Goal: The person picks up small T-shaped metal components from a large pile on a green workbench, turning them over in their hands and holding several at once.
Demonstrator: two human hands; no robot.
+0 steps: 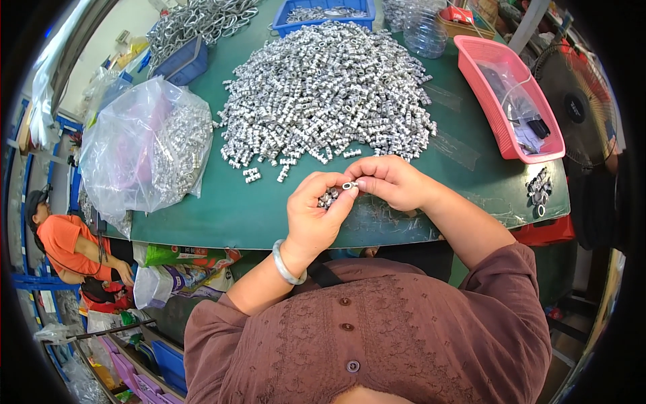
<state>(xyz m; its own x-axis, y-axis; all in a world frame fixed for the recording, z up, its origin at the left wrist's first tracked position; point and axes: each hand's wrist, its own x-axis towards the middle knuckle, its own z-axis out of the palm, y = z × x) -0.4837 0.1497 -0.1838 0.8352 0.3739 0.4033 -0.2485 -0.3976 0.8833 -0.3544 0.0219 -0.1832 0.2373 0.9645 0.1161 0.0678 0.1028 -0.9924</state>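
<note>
Metal piece [348, 186]: one, oval opening, between the two hands above the near edge of the green table [222, 219].
Left hand [315, 210]: thumb and forefinger pinching the piece; more pieces [327, 197] cupped behind.
Right hand [396, 183]: thumb and forefinger pressed together on its right end.
Handling: probably light, stiff, slick, hardly fragile; best held by the outer sides.
Pile [323, 91]: similar pieces, beyond the hands.

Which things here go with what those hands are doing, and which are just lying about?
Seem part of the work:
left hand, cupping small metal pieces
right hand, fingertips at a silvery oval piece
heap of similar-looking pieces

Apparently just lying about:
pink basket
fan
blue bin
</note>
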